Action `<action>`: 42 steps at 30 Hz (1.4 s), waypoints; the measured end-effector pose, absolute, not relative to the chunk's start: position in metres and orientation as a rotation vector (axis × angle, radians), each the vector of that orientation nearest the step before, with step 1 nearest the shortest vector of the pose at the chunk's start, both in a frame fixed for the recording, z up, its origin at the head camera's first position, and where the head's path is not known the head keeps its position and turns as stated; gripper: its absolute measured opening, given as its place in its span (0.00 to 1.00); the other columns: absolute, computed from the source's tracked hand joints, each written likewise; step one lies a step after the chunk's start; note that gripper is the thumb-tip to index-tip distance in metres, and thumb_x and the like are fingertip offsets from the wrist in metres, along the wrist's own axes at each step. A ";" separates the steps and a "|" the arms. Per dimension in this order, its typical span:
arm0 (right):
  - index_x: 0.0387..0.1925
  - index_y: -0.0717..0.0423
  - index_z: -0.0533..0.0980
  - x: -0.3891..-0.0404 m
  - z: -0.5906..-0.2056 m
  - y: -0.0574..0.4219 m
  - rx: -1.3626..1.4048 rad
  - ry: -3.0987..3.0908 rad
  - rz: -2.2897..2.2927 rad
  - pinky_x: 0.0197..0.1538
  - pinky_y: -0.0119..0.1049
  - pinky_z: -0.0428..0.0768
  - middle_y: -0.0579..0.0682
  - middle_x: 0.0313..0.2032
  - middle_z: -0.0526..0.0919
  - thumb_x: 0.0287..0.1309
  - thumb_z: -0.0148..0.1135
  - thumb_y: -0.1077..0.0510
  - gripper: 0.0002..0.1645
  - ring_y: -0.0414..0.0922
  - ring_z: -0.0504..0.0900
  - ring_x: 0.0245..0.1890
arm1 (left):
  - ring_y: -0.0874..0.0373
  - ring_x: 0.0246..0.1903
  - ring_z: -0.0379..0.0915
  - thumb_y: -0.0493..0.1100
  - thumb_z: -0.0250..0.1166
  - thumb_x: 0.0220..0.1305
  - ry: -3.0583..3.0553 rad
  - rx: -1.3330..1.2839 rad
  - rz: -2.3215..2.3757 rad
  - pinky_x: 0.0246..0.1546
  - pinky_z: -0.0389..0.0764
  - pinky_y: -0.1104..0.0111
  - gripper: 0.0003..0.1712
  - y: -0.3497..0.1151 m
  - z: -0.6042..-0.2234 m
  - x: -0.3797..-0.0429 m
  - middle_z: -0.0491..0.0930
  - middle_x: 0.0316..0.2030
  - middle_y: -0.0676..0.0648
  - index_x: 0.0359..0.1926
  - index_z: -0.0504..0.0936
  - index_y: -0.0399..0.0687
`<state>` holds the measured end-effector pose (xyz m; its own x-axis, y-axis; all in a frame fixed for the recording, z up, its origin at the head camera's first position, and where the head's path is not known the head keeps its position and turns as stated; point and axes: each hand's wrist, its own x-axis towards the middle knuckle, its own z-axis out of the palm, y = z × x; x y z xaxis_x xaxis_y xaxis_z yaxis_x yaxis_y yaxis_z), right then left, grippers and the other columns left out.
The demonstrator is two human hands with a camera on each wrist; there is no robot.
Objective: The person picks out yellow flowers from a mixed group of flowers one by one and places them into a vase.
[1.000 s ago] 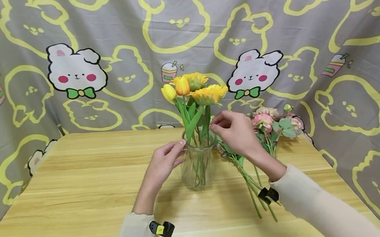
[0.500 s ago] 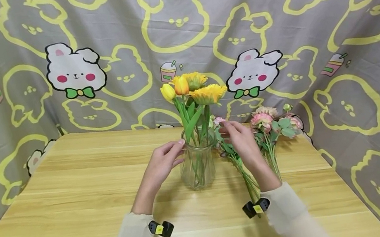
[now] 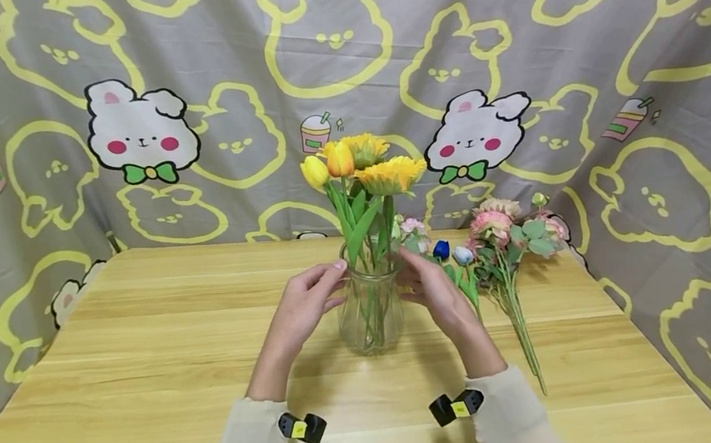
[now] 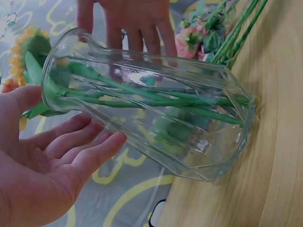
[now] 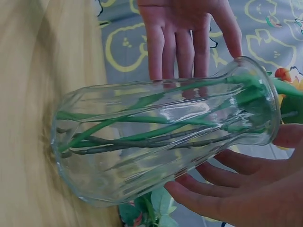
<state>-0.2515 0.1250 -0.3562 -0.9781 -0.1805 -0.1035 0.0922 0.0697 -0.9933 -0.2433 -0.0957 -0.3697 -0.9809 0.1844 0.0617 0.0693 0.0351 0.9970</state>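
A clear glass vase (image 3: 373, 328) stands upright on the wooden table, with green stems inside reaching its base. Above its rim rise a yellow tulip (image 3: 315, 172), an orange tulip (image 3: 340, 159) and two yellow sunflowers (image 3: 392, 177). My left hand (image 3: 299, 305) is at the vase's left side, thumb by the rim and fingers extended along the neck. On the opposite side my right hand (image 3: 440, 293) has its thumb at the rim and its loosely spread fingers against or close to the glass, as the right wrist view shows. Neither hand holds a stem.
Right of the vase lie pink flowers (image 3: 492, 224) with long stems, a blue tulip (image 3: 441, 249) and a pale blue tulip (image 3: 463, 255). The wooden table (image 3: 147, 413) ends at a patterned grey curtain (image 3: 212, 41) behind and at both sides.
My right hand has come away from the stems above the rim, drawn back, and lowered to the vase's right side. The blue tulips now show. My left hand stays at the vase.
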 end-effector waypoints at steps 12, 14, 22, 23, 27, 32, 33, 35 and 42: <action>0.74 0.67 0.60 -0.252 -0.356 0.128 -0.098 2.253 -1.865 0.72 0.58 0.72 0.70 0.69 0.68 0.73 0.42 0.29 0.50 0.65 0.73 0.67 | 0.47 0.66 0.73 0.64 0.58 0.73 2.254 0.249 2.084 0.63 0.82 0.59 0.35 -0.096 -0.367 -0.243 0.76 0.65 0.41 0.64 0.77 0.41; 0.74 0.67 0.60 -0.252 -0.356 0.128 -0.098 2.250 -1.869 0.72 0.58 0.73 0.70 0.69 0.68 0.74 0.42 0.29 0.50 0.66 0.74 0.66 | 0.47 0.66 0.73 0.65 0.58 0.73 2.269 0.241 2.072 0.63 0.81 0.59 0.35 -0.096 -0.367 -0.242 0.76 0.65 0.41 0.65 0.77 0.41; 0.75 0.67 0.59 -0.252 -0.356 0.128 -0.124 2.267 -1.834 0.68 0.56 0.78 0.70 0.69 0.68 0.74 0.41 0.29 0.50 0.65 0.77 0.63 | 0.45 0.63 0.76 0.63 0.56 0.75 2.334 0.198 2.033 0.61 0.83 0.58 0.33 -0.094 -0.365 -0.238 0.79 0.60 0.40 0.63 0.78 0.40; 0.75 0.66 0.59 -0.252 -0.356 0.129 -0.130 2.270 -1.828 0.68 0.55 0.78 0.70 0.69 0.69 0.74 0.41 0.29 0.50 0.65 0.77 0.63 | 0.44 0.62 0.77 0.63 0.55 0.75 2.349 0.194 2.025 0.60 0.84 0.58 0.33 -0.094 -0.364 -0.238 0.80 0.60 0.40 0.63 0.78 0.41; 0.76 0.64 0.57 -0.253 -0.355 0.130 -0.157 2.289 -1.796 0.66 0.54 0.80 0.70 0.69 0.69 0.75 0.40 0.29 0.49 0.64 0.78 0.62 | 0.43 0.59 0.79 0.63 0.54 0.75 2.406 0.181 1.988 0.57 0.86 0.56 0.33 -0.093 -0.362 -0.236 0.81 0.59 0.40 0.63 0.79 0.42; 0.77 0.62 0.56 -0.251 -0.351 0.131 -0.192 2.326 -1.715 0.65 0.53 0.81 0.68 0.70 0.68 0.76 0.36 0.29 0.48 0.63 0.78 0.63 | 0.42 0.57 0.81 0.63 0.53 0.76 2.453 0.194 1.936 0.55 0.87 0.55 0.33 -0.093 -0.360 -0.235 0.80 0.60 0.39 0.64 0.78 0.42; 0.77 0.62 0.56 -0.250 -0.350 0.132 -0.201 2.336 -1.696 0.65 0.53 0.81 0.67 0.70 0.68 0.76 0.36 0.29 0.48 0.63 0.78 0.63 | 0.43 0.56 0.81 0.63 0.53 0.76 2.458 0.201 1.925 0.54 0.88 0.56 0.33 -0.093 -0.359 -0.234 0.79 0.61 0.39 0.64 0.78 0.42; 0.77 0.61 0.56 -0.248 -0.348 0.133 -0.220 2.354 -1.654 0.64 0.54 0.82 0.67 0.70 0.68 0.76 0.34 0.29 0.48 0.63 0.78 0.63 | 0.43 0.56 0.81 0.62 0.52 0.77 2.462 0.216 1.906 0.52 0.89 0.57 0.33 -0.093 -0.358 -0.234 0.79 0.61 0.38 0.65 0.77 0.41; 0.75 0.67 0.57 -0.240 -0.340 0.142 -0.257 2.349 -1.524 0.65 0.53 0.81 0.70 0.67 0.71 0.78 0.36 0.32 0.47 0.64 0.76 0.64 | 0.41 0.57 0.80 0.61 0.50 0.78 2.452 0.269 1.802 0.50 0.89 0.57 0.33 -0.093 -0.352 -0.228 0.77 0.63 0.36 0.68 0.73 0.41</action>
